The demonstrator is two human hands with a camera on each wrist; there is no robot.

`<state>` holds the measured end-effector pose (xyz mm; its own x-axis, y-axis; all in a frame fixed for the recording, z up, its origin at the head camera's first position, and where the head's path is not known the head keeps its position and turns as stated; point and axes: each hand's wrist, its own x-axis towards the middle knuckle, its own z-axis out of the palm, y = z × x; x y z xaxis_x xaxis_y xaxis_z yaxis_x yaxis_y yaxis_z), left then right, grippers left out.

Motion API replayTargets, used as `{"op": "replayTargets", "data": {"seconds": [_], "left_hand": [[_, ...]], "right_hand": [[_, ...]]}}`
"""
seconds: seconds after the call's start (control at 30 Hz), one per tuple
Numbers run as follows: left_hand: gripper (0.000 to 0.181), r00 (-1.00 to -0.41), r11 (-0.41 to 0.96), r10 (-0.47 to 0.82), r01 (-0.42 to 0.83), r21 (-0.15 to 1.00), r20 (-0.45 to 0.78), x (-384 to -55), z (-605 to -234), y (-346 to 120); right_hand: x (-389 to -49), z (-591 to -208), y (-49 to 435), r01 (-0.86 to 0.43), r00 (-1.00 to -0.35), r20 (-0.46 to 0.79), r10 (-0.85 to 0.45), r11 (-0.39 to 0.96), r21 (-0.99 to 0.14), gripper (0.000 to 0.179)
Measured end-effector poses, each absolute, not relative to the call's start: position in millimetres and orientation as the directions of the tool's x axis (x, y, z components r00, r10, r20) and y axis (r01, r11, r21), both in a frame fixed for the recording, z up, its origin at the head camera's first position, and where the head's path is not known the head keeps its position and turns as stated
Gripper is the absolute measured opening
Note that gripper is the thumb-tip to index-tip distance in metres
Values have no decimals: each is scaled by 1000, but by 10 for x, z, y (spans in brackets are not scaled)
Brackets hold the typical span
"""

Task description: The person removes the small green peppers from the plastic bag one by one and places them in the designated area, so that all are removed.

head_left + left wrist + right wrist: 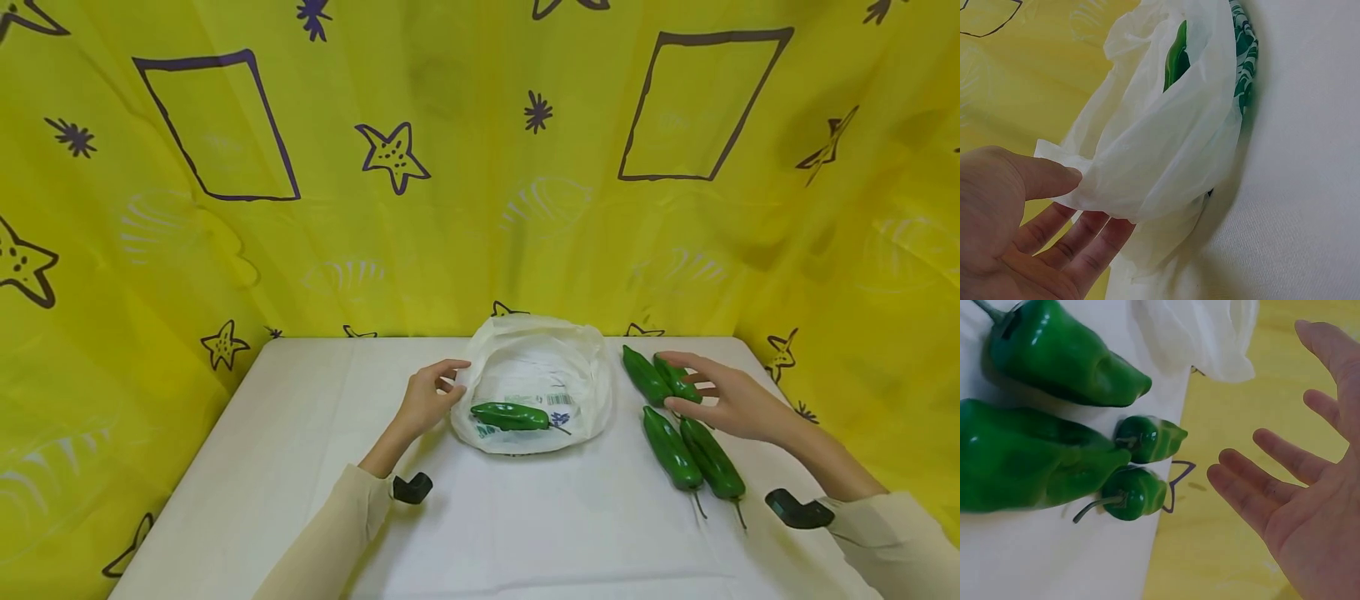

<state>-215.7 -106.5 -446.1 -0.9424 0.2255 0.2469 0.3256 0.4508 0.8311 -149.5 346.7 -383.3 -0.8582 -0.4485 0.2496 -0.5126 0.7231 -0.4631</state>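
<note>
A white plastic bag (596, 408) lies with its mouth spread wide, and one green pepper (510, 416) rests inside it. My left hand (429, 402) pinches the bag's left rim between thumb and fingers; the left wrist view shows the thumb (1060, 178) over the plastic's edge. On the right, several green peppers lie on the table in a far pair (645, 375) and a near pair (671, 454). My right hand (731, 402) hovers over the far pair with fingers spread and holds nothing. In the right wrist view a gap shows between its fingertips (1217, 475) and the peppers.
A white cloth covers the table (525, 533). Close behind the bag, a yellow curtain (450, 250) with dark star drawings hangs along the back edge and both sides. Thin stems (741, 517) of the near peppers point toward the front.
</note>
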Motion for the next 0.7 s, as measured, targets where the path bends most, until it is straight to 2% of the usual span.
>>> {"op": "replayTargets", "data": {"seconds": [0.37,0.7], "left_hand": [[38,-941,455,221,331,827,255,-2160,-4473,-1063],[37,-942,457,223,329,826,252,-2154,-4473,-1071]], "right_hand": [[-1611,-3717,3288,-520,-853,224,-472,727,-449,64],[-1744,-3655,3058,-556,-824,216,-523,677,-483,63]]}}
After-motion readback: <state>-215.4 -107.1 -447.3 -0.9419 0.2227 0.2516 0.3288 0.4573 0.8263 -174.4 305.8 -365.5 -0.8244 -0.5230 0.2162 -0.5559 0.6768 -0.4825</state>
